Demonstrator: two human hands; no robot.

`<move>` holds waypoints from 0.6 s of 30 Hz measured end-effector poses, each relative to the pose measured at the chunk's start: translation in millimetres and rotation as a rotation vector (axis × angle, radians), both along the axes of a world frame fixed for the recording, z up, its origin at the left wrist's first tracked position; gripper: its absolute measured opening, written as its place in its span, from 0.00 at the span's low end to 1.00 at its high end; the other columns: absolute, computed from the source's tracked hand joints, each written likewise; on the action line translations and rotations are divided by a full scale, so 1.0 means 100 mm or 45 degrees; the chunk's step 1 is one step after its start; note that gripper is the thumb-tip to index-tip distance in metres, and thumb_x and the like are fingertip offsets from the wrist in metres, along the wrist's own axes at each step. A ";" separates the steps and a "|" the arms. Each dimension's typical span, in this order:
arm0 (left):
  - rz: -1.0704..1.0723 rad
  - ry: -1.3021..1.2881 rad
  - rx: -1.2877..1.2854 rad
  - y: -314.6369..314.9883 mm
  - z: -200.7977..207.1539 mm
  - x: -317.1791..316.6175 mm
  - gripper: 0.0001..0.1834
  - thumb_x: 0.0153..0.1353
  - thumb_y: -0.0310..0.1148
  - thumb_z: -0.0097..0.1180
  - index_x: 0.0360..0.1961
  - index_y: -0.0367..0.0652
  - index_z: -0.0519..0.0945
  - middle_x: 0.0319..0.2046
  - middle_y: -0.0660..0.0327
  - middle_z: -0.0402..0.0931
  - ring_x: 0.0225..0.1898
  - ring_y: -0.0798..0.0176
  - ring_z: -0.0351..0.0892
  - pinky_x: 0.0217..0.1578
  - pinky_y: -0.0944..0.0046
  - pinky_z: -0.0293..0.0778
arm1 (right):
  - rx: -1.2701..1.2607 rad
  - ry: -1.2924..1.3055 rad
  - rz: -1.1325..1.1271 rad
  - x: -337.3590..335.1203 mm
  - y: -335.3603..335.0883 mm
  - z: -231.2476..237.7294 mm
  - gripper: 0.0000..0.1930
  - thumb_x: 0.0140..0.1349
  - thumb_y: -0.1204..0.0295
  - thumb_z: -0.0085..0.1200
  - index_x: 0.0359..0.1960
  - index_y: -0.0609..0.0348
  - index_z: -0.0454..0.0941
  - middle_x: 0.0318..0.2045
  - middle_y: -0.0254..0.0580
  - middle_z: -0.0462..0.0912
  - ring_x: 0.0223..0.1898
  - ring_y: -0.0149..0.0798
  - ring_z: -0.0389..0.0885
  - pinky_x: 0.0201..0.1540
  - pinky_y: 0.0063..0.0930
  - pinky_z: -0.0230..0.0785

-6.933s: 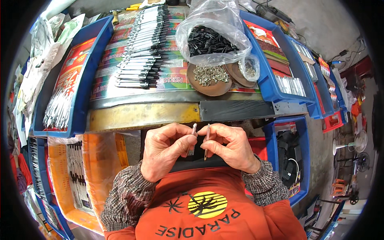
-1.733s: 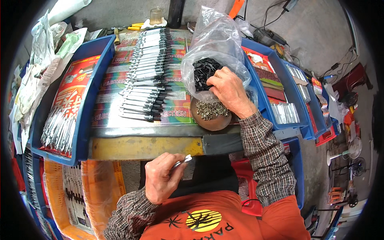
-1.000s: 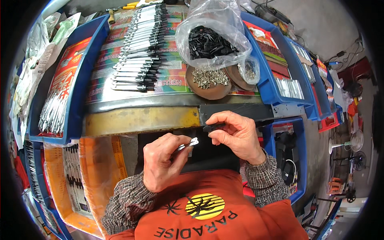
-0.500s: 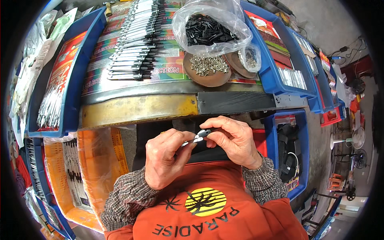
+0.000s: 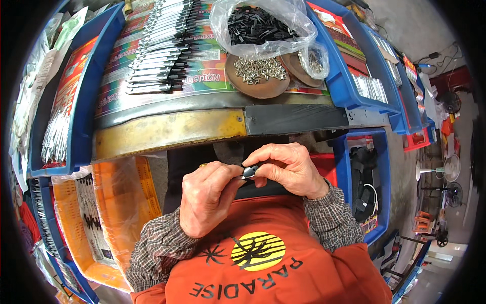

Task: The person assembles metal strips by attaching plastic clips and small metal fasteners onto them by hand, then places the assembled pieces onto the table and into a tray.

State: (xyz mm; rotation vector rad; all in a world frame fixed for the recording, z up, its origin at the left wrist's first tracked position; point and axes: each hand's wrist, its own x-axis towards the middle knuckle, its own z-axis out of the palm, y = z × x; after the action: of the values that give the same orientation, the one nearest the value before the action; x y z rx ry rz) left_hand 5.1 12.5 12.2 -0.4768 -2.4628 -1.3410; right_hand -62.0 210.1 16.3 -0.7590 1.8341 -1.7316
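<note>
Right hand [image 5: 292,171]: fingers pinching black piece [image 5: 250,171]; left hand [image 5: 207,196]: fingers pinching silvery strip [image 5: 248,177], mostly hidden.

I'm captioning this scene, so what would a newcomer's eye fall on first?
Probably the orange top with its yellow disc, at bottom centre. Just above it, the left hand and right hand meet at a small black piece. On the table beyond, a long row of silver and black pieces lies left of centre, with a clear bag of black parts to its right.
</note>
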 end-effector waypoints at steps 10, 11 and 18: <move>-0.028 -0.025 0.025 0.01 -0.12 0.03 0.12 0.45 0.18 0.64 0.32 0.38 0.79 0.26 0.57 0.80 0.26 0.55 0.80 0.26 0.62 0.73 | -0.026 -0.062 -0.008 0.10 0.00 -0.14 0.09 0.64 0.75 0.56 0.44 0.65 0.78 0.33 0.37 0.82 0.29 0.25 0.80 0.32 0.18 0.75; -0.036 -0.036 0.014 0.01 -0.13 0.03 0.12 0.45 0.18 0.64 0.32 0.38 0.79 0.26 0.57 0.80 0.26 0.55 0.80 0.26 0.62 0.73 | -0.013 -0.013 -0.042 0.12 0.00 -0.14 0.10 0.63 0.74 0.57 0.44 0.65 0.78 0.34 0.37 0.82 0.29 0.25 0.80 0.33 0.19 0.75; -0.046 -0.051 0.033 0.05 -0.19 0.09 0.12 0.45 0.18 0.64 0.33 0.39 0.79 0.27 0.57 0.80 0.26 0.55 0.80 0.25 0.62 0.73 | 0.181 0.502 0.002 0.14 0.03 -0.15 0.10 0.59 0.74 0.60 0.40 0.63 0.75 0.30 0.42 0.78 0.27 0.36 0.80 0.30 0.27 0.71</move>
State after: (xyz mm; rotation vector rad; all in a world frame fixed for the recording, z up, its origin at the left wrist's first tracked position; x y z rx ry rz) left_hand 14.5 17.9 -7.0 -0.4957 -2.4767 -1.4084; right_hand -47.9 213.2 0.9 -1.1025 2.1836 -1.5074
